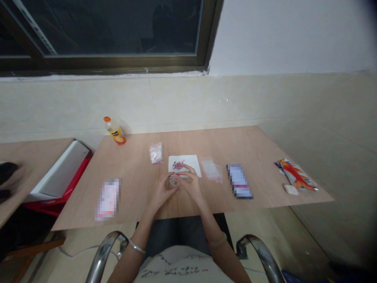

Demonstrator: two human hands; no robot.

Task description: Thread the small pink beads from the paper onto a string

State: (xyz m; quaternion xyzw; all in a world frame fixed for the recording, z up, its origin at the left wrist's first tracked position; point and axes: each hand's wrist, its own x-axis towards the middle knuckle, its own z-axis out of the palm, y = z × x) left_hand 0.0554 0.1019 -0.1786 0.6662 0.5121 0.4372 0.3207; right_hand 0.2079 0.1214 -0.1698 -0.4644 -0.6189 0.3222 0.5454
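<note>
Shirt (179, 269) btm centre; L hand (160, 192) & R hand (192, 185) grip 1 clear item (174, 181) mid-frame, best steadied w/ light fingertips near pink bits (178, 165).

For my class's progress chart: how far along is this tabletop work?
Possibly done: full-looking clear packet, left of the white sheet. In hand: small clear item, between left hand and right hand. Apparently left: loose pink pieces on the sheet, flat clear bags beside it.
</note>
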